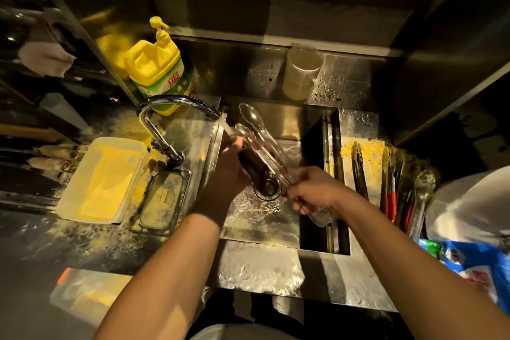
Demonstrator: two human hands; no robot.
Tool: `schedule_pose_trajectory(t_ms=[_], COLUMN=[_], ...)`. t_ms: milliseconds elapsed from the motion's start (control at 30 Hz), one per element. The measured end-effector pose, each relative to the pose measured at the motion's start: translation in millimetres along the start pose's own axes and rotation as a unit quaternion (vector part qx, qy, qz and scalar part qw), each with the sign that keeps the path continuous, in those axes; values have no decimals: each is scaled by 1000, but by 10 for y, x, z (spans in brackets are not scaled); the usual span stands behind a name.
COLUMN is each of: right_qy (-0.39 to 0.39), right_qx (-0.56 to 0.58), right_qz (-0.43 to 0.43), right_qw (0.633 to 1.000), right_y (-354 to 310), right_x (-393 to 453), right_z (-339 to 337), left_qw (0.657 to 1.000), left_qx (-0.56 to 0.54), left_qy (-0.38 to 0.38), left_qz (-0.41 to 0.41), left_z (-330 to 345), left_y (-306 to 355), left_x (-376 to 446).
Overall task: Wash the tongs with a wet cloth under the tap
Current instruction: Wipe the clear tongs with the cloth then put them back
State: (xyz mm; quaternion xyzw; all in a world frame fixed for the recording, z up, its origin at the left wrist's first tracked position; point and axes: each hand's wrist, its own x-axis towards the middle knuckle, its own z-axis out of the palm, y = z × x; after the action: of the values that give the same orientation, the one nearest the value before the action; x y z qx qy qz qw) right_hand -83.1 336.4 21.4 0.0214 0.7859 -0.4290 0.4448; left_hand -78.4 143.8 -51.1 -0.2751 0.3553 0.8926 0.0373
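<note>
- Fingers of our left hand (225,171) curl round the dark cloth (254,168); our right hand (311,190) grips the tongs (259,130).
- We judge scrubbing is underway beneath the tap (176,103); next, wipe toward the far tips.

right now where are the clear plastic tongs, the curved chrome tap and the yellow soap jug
clear plastic tongs (255,121): head view, on the upper scoop end
curved chrome tap (176,99): head view, top of the arch
yellow soap jug (154,66): head view, on its shoulder
</note>
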Motion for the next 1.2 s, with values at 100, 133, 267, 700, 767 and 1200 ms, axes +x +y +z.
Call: schedule_pose_trajectory(t_ms=[100, 133, 267, 700, 767, 1200], right_qy=[-12, -17, -6, 31, 30, 17], right_qx=[-9, -15, 15, -26, -23, -30], right_qz=[-17, -24, -22, -17, -17, -1], right_qw=[1000, 999, 1000, 999, 999, 999], right_y=[12, 25, 68, -116, -107, -60], right_x=[-72, -120, -230, -158, -166, -205], right_z=[112, 136, 140, 196, 262, 187], left_qw=[987, 985, 972, 958, 968, 982], left_qx=[115, 116, 155, 231, 206, 121], left_qy=[108, 125, 175, 145, 125, 145], left_qz=[1, 3, -13, -85, -73, -33], left_z=[124, 154, 217, 136, 77, 146], left_y=[12, 53, 167, 60, 102, 119], left_x=[84, 140, 317, 316, 295, 311])
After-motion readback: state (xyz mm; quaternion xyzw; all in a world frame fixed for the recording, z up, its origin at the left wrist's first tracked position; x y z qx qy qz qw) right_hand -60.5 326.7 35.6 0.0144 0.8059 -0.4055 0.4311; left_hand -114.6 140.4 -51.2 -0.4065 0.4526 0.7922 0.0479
